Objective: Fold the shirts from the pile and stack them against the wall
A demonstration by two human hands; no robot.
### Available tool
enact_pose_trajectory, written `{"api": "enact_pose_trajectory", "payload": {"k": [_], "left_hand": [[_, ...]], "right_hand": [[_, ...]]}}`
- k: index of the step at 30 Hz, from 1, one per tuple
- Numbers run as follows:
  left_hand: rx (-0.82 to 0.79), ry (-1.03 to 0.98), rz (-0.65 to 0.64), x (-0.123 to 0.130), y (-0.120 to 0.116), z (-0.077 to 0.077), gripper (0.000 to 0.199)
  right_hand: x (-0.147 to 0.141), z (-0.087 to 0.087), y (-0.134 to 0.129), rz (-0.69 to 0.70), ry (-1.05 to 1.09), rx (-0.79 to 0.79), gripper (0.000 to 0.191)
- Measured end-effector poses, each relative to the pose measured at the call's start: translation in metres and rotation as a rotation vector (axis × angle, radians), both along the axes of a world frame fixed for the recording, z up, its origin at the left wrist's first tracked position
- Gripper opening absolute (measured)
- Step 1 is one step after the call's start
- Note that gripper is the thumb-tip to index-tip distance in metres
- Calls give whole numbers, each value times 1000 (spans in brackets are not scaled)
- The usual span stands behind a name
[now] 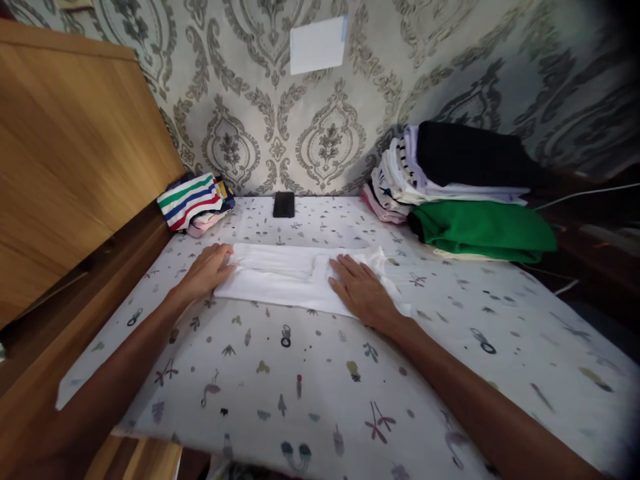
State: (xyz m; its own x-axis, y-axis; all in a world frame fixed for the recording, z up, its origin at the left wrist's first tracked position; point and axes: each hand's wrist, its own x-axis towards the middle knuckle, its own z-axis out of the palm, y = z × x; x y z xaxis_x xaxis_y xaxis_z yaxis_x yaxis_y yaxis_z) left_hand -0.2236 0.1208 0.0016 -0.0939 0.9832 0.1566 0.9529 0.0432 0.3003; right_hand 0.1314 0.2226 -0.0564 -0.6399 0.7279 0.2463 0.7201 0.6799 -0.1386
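A white garment (280, 263) lies folded into a long flat strip across the patterned sheet, with a few creases along its middle. At its left end rests my left hand (207, 272), fingers and thumb apart against the cloth's edge. My right hand (363, 291) lies flat on the right part of the strip, palm down with the fingers stretched out. Beyond it, the right end of the cloth looks loose and a little rumpled.
Folded clothes, a striped one (193, 202) on top, sit at the back left beside a wooden cabinet (75, 153). A dark flat object (284, 205) lies near the wall. Back right are a tall clothes stack (470, 157) and a green garment (485, 230).
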Motion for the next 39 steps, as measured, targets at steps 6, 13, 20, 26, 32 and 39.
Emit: {"api": "enact_pose_trajectory", "payload": {"k": [6, 13, 20, 26, 32, 39], "left_hand": [[-50, 50, -242, 43, 8, -13, 62], [-207, 118, -164, 20, 20, -38, 73], [-91, 76, 59, -26, 31, -39, 63], [-102, 60, 217, -39, 71, -25, 38], [-189, -41, 219, -36, 93, -10, 26], [-225, -161, 205, -30, 91, -3, 16]], "right_hand": [[0, -4, 3, -7, -20, 12, 55], [3, -8, 4, 17, -9, 40, 55], [2, 2, -1, -15, -7, -24, 54], [-37, 33, -37, 63, 65, 9, 42], [-148, 54, -96, 432, -23, -52, 29], [-202, 51, -96, 359, -44, -110, 29]]}}
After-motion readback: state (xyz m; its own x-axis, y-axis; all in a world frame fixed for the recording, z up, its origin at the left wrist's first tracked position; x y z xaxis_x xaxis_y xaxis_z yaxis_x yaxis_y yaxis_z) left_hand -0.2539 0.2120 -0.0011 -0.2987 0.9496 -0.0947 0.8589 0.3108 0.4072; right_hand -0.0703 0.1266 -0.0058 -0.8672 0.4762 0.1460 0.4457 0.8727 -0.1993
